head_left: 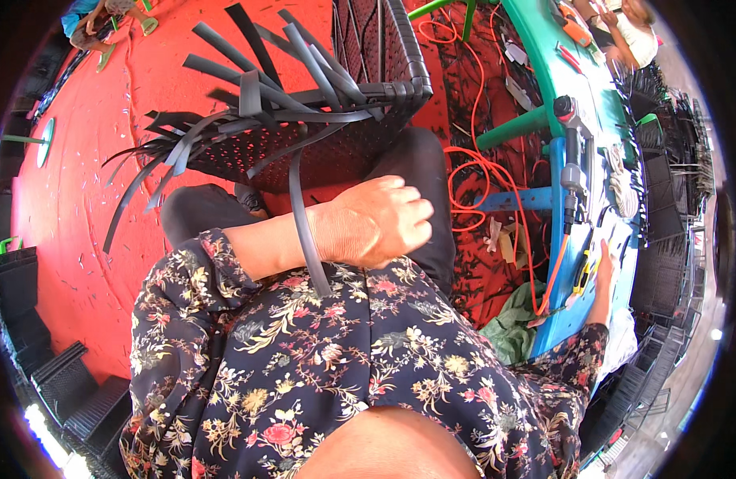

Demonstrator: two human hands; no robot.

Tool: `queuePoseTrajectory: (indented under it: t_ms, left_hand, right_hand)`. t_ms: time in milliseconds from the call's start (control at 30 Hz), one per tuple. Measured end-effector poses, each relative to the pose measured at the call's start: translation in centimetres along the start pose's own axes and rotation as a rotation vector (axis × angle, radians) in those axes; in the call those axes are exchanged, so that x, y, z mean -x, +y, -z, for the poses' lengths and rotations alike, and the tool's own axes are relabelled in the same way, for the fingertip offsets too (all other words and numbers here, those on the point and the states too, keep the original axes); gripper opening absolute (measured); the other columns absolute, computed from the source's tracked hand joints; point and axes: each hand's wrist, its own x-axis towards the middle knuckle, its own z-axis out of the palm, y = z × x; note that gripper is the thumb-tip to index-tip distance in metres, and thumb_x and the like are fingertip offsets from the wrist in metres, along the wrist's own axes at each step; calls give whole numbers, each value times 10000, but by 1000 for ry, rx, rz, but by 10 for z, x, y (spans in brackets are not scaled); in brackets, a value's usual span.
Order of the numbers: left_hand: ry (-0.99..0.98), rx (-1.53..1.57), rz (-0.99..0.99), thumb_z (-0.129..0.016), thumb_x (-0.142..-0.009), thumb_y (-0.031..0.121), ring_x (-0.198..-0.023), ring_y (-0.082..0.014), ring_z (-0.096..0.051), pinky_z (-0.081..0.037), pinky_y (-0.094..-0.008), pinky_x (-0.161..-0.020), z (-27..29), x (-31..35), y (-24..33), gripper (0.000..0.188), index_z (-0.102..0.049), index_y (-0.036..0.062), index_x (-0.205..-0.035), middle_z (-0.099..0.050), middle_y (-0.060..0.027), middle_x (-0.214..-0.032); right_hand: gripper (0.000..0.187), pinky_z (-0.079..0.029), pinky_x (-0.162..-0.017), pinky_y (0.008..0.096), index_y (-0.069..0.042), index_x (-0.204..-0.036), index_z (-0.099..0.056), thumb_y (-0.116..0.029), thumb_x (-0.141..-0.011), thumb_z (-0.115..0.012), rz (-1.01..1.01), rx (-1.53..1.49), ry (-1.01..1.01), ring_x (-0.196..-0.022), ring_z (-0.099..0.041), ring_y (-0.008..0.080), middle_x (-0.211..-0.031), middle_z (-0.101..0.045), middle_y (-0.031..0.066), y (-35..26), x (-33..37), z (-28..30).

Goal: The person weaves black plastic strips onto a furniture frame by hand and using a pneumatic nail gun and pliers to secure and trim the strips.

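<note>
My left hand is closed in front of my chest, its back toward me and the palm side hidden. No object sticks out of its curled fingers. Across that wrist hangs a flat dark grey plastic strip, one of several loose ends on the black woven basket-like piece propped at my knees. Out to the right, my right hand lies at the blue stool-like table with its visible fingers stretched out. Close beside it is a yellow and black utility knife.
A grey and black air tool lies on the table, its orange hose looping over the red floor cover. Beyond is a green table. Green cloth is bunched below. Other people sit at both far corners. Black woven pieces stack at right.
</note>
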Motion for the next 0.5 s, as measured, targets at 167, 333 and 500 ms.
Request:
queuePoseTrajectory:
  t_ms: [167,333,500]
  left_hand:
    - [-49,32,277,-571,-722,149,-700,-310,-595,-480,-427,-640,-47,55,-39,101,-539,56,-703,-549,-112,-724]
    - [-268,17,562,-526,-728,152,-691,-397,-607,-490,-476,-613,-62,104,-78,170,-580,25,-627,-595,-183,-691]
    - [-469,31,686,-645,-756,300,-740,-385,-633,-491,-489,-667,-62,119,-73,305,-609,12,-662,-629,-185,-728]
  right_hand:
    - [784,-411,-970,419,45,-1268,-536,-584,-807,-607,-68,442,37,-1108,-566,360,-1182,-601,243,-1,35,-1]
    - [594,-429,-967,431,5,-1263,-553,-365,-817,-684,468,268,159,-1149,-560,354,-1221,-591,214,-58,33,-16]
    - [222,-500,-816,290,-11,-1037,-660,-65,-824,-692,1220,-375,-311,-902,-640,166,-981,-660,85,-336,220,-66]
